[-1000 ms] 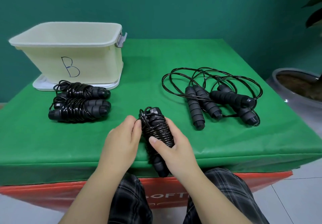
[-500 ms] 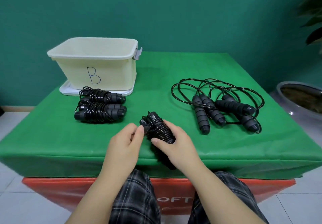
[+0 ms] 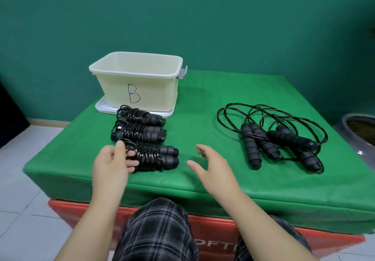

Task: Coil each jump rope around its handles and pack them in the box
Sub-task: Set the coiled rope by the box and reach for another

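A freshly coiled black jump rope (image 3: 156, 158) lies on the green table (image 3: 203, 122), handles pointing right. My left hand (image 3: 112, 162) rests on its left end, fingers curled around the coils. My right hand (image 3: 211, 166) hovers open just right of it, touching nothing. Two more coiled ropes (image 3: 140, 128) lie stacked behind it, in front of the cream box (image 3: 138, 82) marked "B", which looks empty. On the right lie two uncoiled ropes (image 3: 278, 139) with their black handles and loose loops tangled together.
The box stands on its white lid (image 3: 101, 106) at the table's back left. A grey planter (image 3: 357, 131) sits off the right edge. My legs in plaid trousers are below the table's front edge, above a red base.
The coiled rope went from both hands, upright near the front edge, to lying flat on the table beside the other two coils. My right hand let go and opened.
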`<state>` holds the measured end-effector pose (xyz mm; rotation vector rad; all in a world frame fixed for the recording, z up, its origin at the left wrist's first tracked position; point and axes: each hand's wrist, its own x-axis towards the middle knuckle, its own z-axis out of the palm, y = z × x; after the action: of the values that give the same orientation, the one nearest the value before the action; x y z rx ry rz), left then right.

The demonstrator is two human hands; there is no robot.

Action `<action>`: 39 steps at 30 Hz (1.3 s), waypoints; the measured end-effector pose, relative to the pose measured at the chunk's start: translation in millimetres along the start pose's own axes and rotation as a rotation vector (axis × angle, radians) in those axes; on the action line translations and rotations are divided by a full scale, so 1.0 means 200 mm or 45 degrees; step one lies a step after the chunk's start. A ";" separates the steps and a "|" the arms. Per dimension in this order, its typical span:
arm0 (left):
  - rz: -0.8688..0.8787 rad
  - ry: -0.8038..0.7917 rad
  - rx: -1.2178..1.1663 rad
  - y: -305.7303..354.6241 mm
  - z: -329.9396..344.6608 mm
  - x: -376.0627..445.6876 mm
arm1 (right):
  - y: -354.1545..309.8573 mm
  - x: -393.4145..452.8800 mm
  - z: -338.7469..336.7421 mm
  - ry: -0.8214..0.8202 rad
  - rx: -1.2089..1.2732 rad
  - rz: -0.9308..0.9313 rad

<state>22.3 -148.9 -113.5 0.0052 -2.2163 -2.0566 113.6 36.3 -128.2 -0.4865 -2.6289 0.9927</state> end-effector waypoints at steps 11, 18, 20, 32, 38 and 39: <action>0.109 0.183 0.365 -0.12 -0.01 0.02 | 0.07 -0.02 -0.02 0.023 0.068 0.046; 0.123 0.066 0.152 -0.13 0.01 -0.20 | 0.11 -0.07 -0.02 0.039 0.063 0.061; 0.138 -0.060 0.212 -0.16 0.05 -0.26 | 0.12 -0.08 -0.04 0.060 0.074 0.060; 0.089 -0.400 0.432 -0.18 0.27 -0.46 | 0.29 -0.15 -0.25 0.421 -0.073 0.017; 0.292 -0.543 0.407 -0.17 0.42 -0.50 | 0.39 -0.07 -0.49 0.797 -0.512 -0.123; 0.320 -0.562 0.412 -0.16 0.45 -0.49 | 0.41 -0.06 -0.53 0.826 -0.562 -0.104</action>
<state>108.8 -54.6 -160.6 -0.7224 -2.6078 -1.6693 180.8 150.7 -109.0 -0.6569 -2.2200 0.1590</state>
